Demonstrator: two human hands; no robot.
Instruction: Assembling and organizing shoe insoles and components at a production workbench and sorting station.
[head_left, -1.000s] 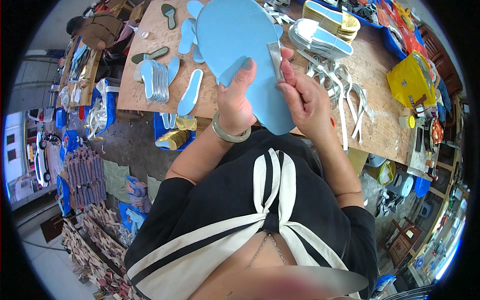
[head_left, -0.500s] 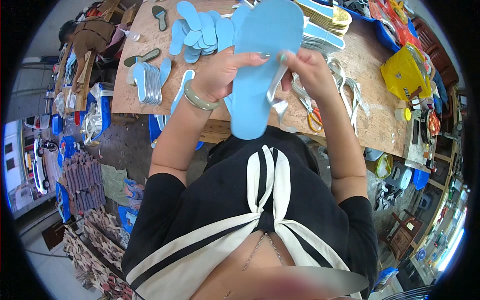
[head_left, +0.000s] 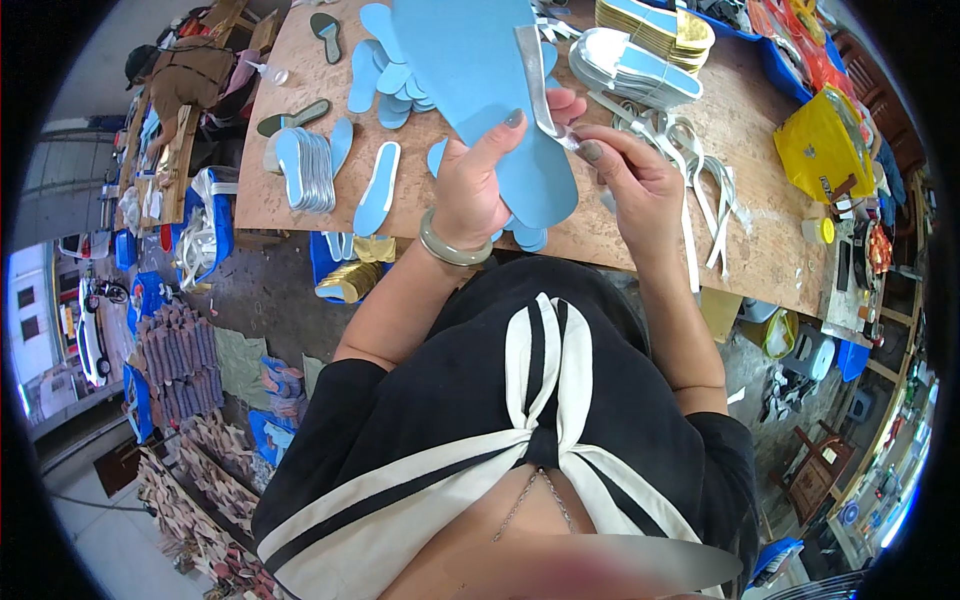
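Observation:
A large light-blue insole (head_left: 455, 65) is tilted above the table edge, its wide end toward the upper left. My left hand (head_left: 472, 190) grips it near the narrower end, thumb on top and fingers beneath. Along its right edge runs a shiny silver strip (head_left: 532, 75). My right hand (head_left: 640, 180) pinches the strip's lower end between thumb and fingers, beside the left fingertips. Behind the held insole lies a heap of blue insoles (head_left: 364, 80). One white-edged insole (head_left: 378, 190) rests left of my left hand. Loose pale straps (head_left: 712, 185) lie beyond my right hand.
Bundled silver-edged insoles (head_left: 640, 75) and gold-edged ones (head_left: 690, 40) stand at the back right. An upright insole stack (head_left: 308, 170) and a squeeze bottle (head_left: 270, 73) sit left. A yellow bag (head_left: 825, 145) is far right. Another person (head_left: 190, 75) bends over a bench far left.
The insole has tilted, its wide end swinging left and its narrow end right. My right hand has moved down to the strip's end; the strip, hanging before, now follows the insole's edge.

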